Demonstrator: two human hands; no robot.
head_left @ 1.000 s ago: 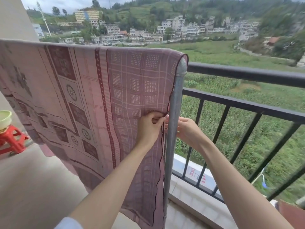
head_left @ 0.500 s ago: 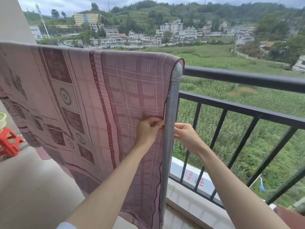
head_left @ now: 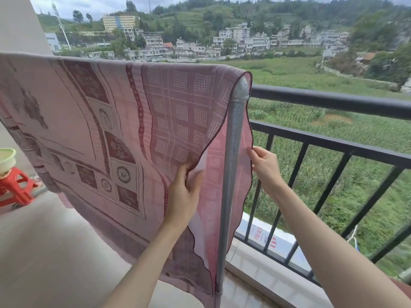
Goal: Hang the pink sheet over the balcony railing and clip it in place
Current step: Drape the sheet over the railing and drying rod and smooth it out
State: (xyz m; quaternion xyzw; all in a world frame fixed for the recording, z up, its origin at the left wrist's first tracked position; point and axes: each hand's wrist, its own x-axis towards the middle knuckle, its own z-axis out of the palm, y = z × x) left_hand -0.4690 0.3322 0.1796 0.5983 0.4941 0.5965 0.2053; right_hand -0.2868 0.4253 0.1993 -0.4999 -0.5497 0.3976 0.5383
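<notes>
The pink sheet (head_left: 106, 121), patterned with dark red squares and bands, hangs draped over a grey metal rail that ends at an upright grey post (head_left: 232, 165). My left hand (head_left: 184, 187) pinches the near layer's right edge, pulled left off the post. My right hand (head_left: 265, 167) pinches the far layer's scalloped edge to the right of the post. The two layers gape apart around the post. No clip is in view.
A black balcony railing (head_left: 329, 104) runs right from the post, with a tiled ledge (head_left: 266, 276) below it. A red plastic stool (head_left: 16, 187) carrying a pale green bowl (head_left: 6, 160) stands at the far left on the concrete floor. Fields and houses lie beyond.
My hands were close together at the post, holding both edges there. Now they have spread apart, the left pulling the near layer left, the right drawing the far layer right.
</notes>
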